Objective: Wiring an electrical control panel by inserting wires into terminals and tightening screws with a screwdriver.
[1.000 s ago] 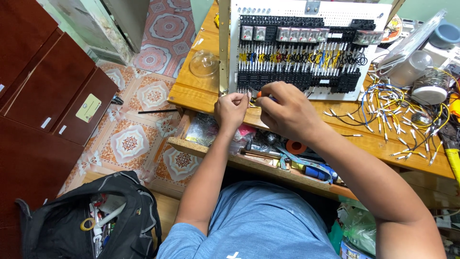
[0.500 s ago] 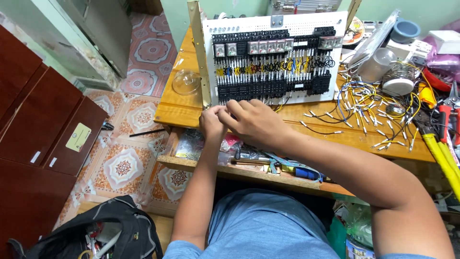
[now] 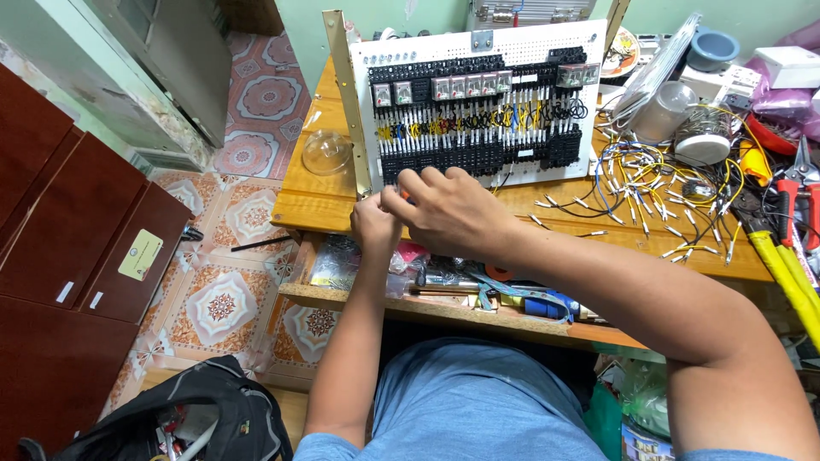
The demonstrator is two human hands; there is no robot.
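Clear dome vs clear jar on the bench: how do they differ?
The clear dome sits alone near the bench's left edge, low and rounded, with nothing seen inside. The clear jar lies tilted at the right beyond the loose wires, taller and cylindrical, among clutter. Both are see-through and apart from the left hand and right hand.

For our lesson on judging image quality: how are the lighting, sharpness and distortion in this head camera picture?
Head view: even, soft daylight, no harsh shadows; wide-lens bending shows at the edges, where the cabinets lean; the wiring panel is sharp, the right hand and left hand slightly soft; faint glare on the clear dome.
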